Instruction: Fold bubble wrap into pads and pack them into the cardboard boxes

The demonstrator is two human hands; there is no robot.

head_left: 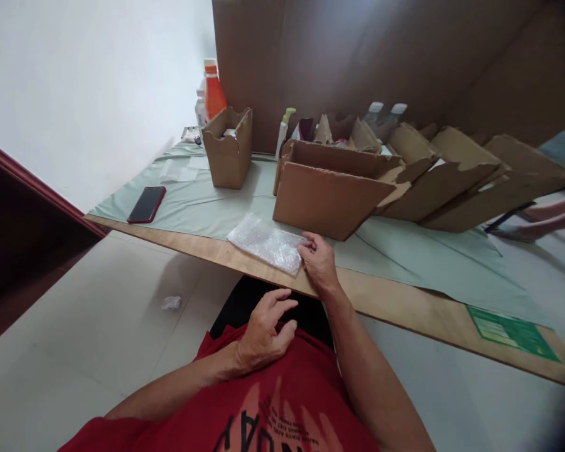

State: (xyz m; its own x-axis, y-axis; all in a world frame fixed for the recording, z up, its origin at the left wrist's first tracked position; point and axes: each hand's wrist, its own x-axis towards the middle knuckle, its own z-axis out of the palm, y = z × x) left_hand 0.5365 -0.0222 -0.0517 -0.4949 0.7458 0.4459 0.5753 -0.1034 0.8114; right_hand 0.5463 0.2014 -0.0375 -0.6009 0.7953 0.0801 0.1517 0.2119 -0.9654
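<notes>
A flat piece of clear bubble wrap (266, 243) lies at the front edge of the table, partly over the bare wooden strip. My right hand (319, 262) is closed at its right end, thumb and fingers pinching the edge. Close to my body, in front of the red shirt, my left hand (268, 329) hovers with its fingers apart and nothing in it. Just behind the bubble wrap stands an open brown cardboard box (329, 198).
More cardboard boxes (452, 163) lean in a row to the right. A small box (230, 154), an orange bottle (213, 91) and a phone (147, 204) are on the left. A green sheet (513, 333) lies front right. Another person's legs (558, 216) show at far right.
</notes>
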